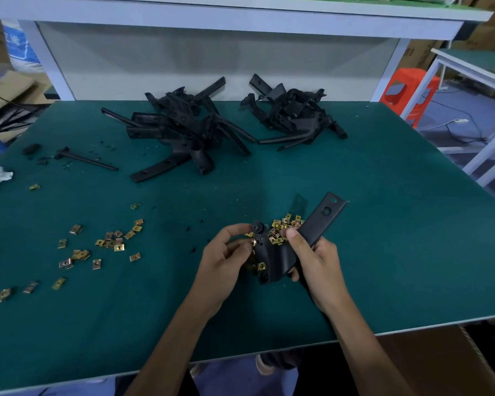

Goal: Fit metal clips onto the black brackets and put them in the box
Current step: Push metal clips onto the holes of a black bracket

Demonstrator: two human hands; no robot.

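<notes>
Loose clips (109,244) are lying scattered toward the table's (383,252) left edge, and spare brackets (183,130) are waiting in piles along the far edge, both within reach as stock. Near the front edge the left hand (226,261) is pinching a clip (253,242) with curled fingers, seemingly pressing it onto the bracket (272,261). The right hand (315,261) is grasping that bracket's long arm, steadying it over a heap of clips (283,224). A cardboard box (446,364) is sitting below the front right corner, probably for finished pieces.

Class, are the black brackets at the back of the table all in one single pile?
No, they form two piles, a left pile and a right pile, with green mat between them.
</notes>
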